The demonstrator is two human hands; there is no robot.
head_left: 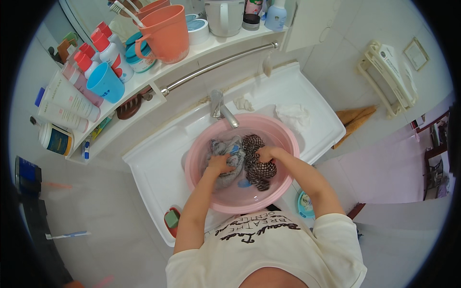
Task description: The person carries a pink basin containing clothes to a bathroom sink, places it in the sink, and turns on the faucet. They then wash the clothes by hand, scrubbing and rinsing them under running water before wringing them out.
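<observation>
I have the left hand (220, 163) open, spread on the grey cloth (220, 145); the right hand (265, 154) touches the black-and-white checked cloth (264, 171), though I cannot tell whether it grips. Both lie in water (228, 194) inside the pink basin (191, 168), beneath the faucet (224, 111) on the white sink (151, 168).
</observation>
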